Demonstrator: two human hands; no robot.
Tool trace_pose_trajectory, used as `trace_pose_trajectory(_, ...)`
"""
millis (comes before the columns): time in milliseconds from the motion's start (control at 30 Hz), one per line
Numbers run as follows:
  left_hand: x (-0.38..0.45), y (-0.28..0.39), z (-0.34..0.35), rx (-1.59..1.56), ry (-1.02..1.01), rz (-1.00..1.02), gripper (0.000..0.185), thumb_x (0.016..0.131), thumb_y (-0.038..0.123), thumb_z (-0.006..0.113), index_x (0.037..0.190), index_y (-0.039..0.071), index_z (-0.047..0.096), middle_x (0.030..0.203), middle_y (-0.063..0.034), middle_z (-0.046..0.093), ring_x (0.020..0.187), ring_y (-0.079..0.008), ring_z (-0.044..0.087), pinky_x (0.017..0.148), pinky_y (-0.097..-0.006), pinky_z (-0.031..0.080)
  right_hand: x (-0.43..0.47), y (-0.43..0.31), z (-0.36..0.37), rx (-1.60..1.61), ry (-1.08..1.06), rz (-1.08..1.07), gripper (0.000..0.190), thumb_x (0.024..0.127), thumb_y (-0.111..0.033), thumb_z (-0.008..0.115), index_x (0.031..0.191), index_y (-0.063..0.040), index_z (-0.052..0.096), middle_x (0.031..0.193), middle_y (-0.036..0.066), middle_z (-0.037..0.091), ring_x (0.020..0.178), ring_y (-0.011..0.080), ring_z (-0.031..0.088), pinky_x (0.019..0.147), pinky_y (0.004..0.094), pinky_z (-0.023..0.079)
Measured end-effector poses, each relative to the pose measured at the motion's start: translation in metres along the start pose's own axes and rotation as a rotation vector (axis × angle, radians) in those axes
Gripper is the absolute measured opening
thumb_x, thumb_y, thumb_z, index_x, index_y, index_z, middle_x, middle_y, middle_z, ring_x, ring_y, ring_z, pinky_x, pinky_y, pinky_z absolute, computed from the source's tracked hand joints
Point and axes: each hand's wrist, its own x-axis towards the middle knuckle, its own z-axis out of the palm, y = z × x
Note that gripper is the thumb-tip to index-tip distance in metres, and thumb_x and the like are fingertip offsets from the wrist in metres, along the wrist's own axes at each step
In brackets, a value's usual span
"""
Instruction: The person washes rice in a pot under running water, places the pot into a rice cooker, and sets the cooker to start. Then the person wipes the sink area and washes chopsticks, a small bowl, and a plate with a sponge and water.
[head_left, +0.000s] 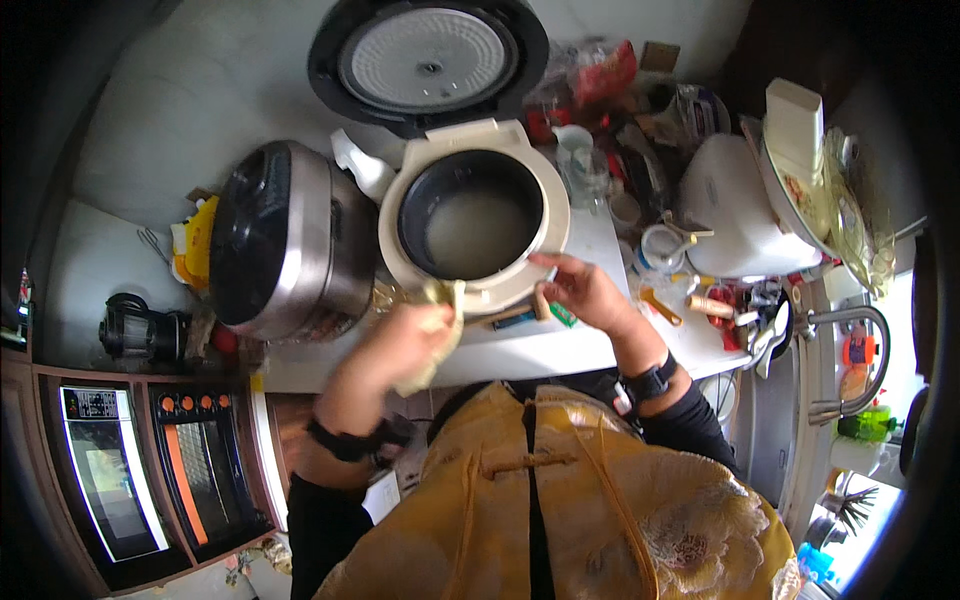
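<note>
In front of me stands a rice cooker with its lid (429, 64) raised and a cream rim (556, 202). Its dark inner pot (420, 240) holds cloudy liquid, and whatever lies beneath the surface cannot be made out. My left hand (409, 341), somewhat blurred, grips a pale yellow cloth (450, 337) at the front left of the rim. At the front right, my right hand (585, 289) has its fingertips at the cream rim, with a small whitish thing by the thumb and index finger that is too small to identify.
Left of the rice cooker is a second, metallic cooker (307, 240); a white spray bottle (364, 165) stands between them. Glass pitcher (576, 161), packages and an orange peeler-like utensil (660, 306) crowd the right. A sink faucet (874, 360) curves at far right.
</note>
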Motion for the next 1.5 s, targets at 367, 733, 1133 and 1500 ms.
trace_pose_trajectory(367, 0.05, 0.054, 0.048, -0.357, -0.082, 0.513, 0.035, 0.092, 0.011, 0.057, 0.121, 0.002, 0.041, 0.106, -0.0149, 0.058, 0.096, -0.0201, 0.059, 0.081, -0.0338, 0.048, -0.035, -0.067, -0.018, -0.3, -0.066, -0.637, 0.054, 0.082, -0.022, 0.07, 0.128, -0.006, 0.047, 0.123, 0.019, 0.047, 0.111, 0.0364, 0.052, 0.091, 0.04, 0.046)
trace_pose_trajectory(733, 0.02, 0.012, -0.01, -0.285, 0.144, 0.334, 0.036, 0.093, 0.007, 0.055, 0.128, 0.001, 0.05, 0.124, -0.0105, 0.057, 0.11, -0.0179, 0.057, 0.093, -0.0314, 0.044, -0.005, -0.03, 0.002, -0.635, -0.037, -0.858, 0.034, 0.064, -0.01, 0.071, 0.096, -0.022, 0.069, 0.087, -0.003, 0.058, 0.085, 0.0198, 0.057, 0.079, 0.0344, 0.046)
trace_pose_trajectory(1133, 0.022, -0.005, -0.063, -0.098, 0.561, 0.368, 0.04, 0.091, 0.014, 0.059, 0.129, 0.005, 0.052, 0.134, -0.0105, 0.052, 0.122, -0.0221, 0.048, 0.099, -0.0375, 0.038, 0.051, -0.021, -0.044, -0.548, 0.27, -0.551, 0.027, 0.066, -0.005, 0.067, 0.092, -0.007, 0.068, 0.083, 0.01, 0.064, 0.082, 0.0321, 0.061, 0.077, 0.0387, 0.05)
trace_pose_trajectory(1500, 0.131, 0.055, -0.183, -0.053, 0.844, 0.647, 0.059, 0.091, 0.02, 0.039, 0.145, 0.002, 0.029, 0.152, -0.0173, 0.024, 0.141, -0.0277, 0.021, 0.114, -0.0363, 0.017, 0.121, -0.032, -0.052, -0.632, 0.24, -0.399, 0.032, 0.075, -0.002, 0.06, 0.104, -0.014, 0.067, 0.1, 0.012, 0.065, 0.093, 0.0328, 0.062, 0.081, 0.0383, 0.051)
